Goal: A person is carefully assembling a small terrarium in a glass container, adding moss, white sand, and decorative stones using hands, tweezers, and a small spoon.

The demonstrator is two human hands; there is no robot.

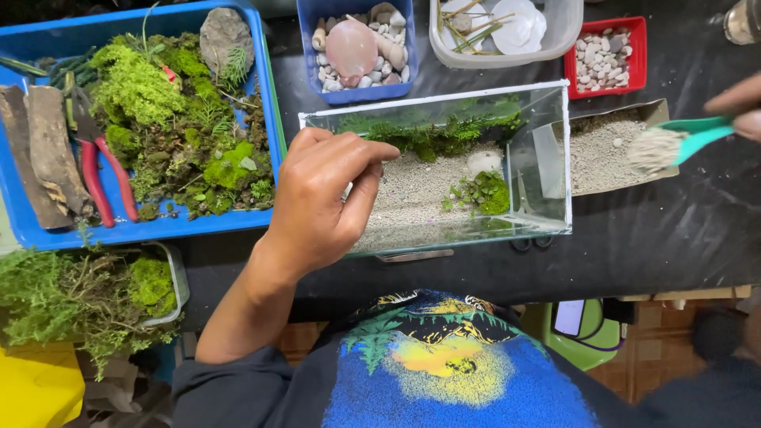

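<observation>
On the black table (650,238), glass tank: a rectangular glass tank (547,218) sits at centre, just in front of the person's torso

Tank floor: pale sand (420,194) covers the bottom, laid as a fairly even bed

Planting so far: 1 strip of green moss (428,131) runs along the far wall, 1 small moss clump (485,192) sits on the sand toward the right, and 1 pale stone (482,162) lies just behind it

Left hand: left hand (321,202) rests over the tank's left end, fingers curled together at the rim; whether it grips anything I cannot tell

Right hand: right hand (737,111) at the frame's right edge, closed on the handle of a teal scoop (690,139)

Scoop load: heaped with sand, held above the open sand box (658,111), just beside the tank's right wall

Sand box: holds plenty of sand

Supplies, left: blue tray (32,230) with moss, bark, a grey rock and red-handled pliers (103,178), much of it seemingly unused; a clear tub of loose greenery (87,293) below it

Supplies, far side: blue tub of shells and pebbles (361,47), red tub of pebbles (606,55), clear tub with a white shell and twigs (507,28)

Progress, my reading: base layer and 1st planting are done; more sand looks to be going in; most of the bed is bare, so decorating appears early
</observation>
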